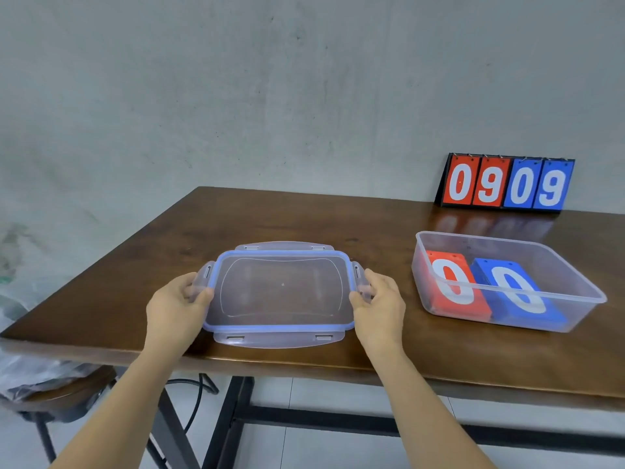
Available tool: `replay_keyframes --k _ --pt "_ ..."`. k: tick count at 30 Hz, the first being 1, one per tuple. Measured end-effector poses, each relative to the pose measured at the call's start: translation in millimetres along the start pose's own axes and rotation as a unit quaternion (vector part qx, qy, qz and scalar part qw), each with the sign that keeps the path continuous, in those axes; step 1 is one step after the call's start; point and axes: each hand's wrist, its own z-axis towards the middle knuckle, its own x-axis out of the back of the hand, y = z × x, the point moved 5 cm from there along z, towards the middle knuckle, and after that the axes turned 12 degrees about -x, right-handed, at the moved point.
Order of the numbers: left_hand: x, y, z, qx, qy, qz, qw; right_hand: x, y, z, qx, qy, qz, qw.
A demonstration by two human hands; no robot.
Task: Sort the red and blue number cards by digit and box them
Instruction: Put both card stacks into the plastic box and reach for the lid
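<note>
Between left grip (176,299) and right grip (379,297) lies the held lid (280,289).

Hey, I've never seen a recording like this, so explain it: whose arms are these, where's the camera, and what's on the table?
No machine here: this is one picture from a camera worn on a person's head, looking down at their own bare arms. The left hand and right hand grip the short ends of a clear lid with a blue rim, near the front edge of a wooden table. To the right stands an open clear plastic box holding red cards and blue cards, each pile showing 0 on top. Behind it a flip scoreboard reads 0 9 0 9.
</note>
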Motion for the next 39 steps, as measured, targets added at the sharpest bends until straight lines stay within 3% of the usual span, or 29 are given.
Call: replay_keyframes --k 6,11,17,26,33,39 --pt "-2.4 37.3 -4.8 -0.026 0.016 -0.069 0.997 52.9 -9.7 1.2 0.036 0.041 0.003 0.998" --pt "-39.1 105.3 -12.3 -0.097 -0.024 -0.139 0.985 136.3 2.6 24.6 0.058 0.102 -0.028 0.993" --pt "-118.1 177.7 -27.9 -0.126 -0.085 -0.184 0.971 242.7 47.5 62.6 0.001 0.149 -0.041 0.988" --pt "-207.6 230.1 -23.7 -0.086 -0.111 -0.151 0.978 313.7 90.0 145.0 -0.096 0.103 -0.005 0.990" --pt "-230.3 227.9 -13.5 -0.035 -0.075 -0.157 0.984 311.1 104.8 197.9 -0.156 0.004 0.078 0.985" --pt "-231.6 220.5 -15.2 -0.014 -0.069 -0.157 0.985 296.7 111.8 209.8 -0.164 -0.036 0.062 0.984"
